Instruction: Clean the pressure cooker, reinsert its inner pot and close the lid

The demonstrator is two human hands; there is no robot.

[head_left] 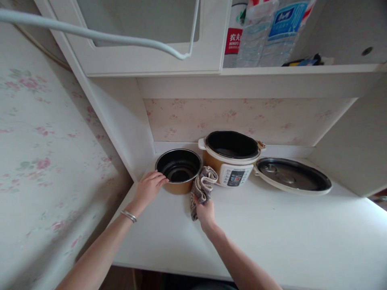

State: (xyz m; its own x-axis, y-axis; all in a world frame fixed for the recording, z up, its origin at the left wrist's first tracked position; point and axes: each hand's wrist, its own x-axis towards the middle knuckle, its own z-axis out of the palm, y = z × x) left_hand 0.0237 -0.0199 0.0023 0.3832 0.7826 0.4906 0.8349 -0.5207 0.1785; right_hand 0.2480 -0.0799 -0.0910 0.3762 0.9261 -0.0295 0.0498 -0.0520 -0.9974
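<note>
A dark inner pot (179, 170) with a brown outside stands on the white counter (272, 225) at the left. My left hand (148, 187) rests against its near-left rim, fingers curved on the edge. My right hand (205, 212) grips a grey-brown cloth (203, 186), which is held up against the pot's right side. Just right of the pot stands the open rice cooker body (231, 157), orange with a white control panel. Its lid (292, 175) lies flat on the counter to the right.
A white upper shelf (296, 69) holds plastic water bottles (266, 32) and small items. A white cupboard side panel (121, 121) and floral wallpaper (45, 153) close in the left. A white cable (90, 34) crosses overhead.
</note>
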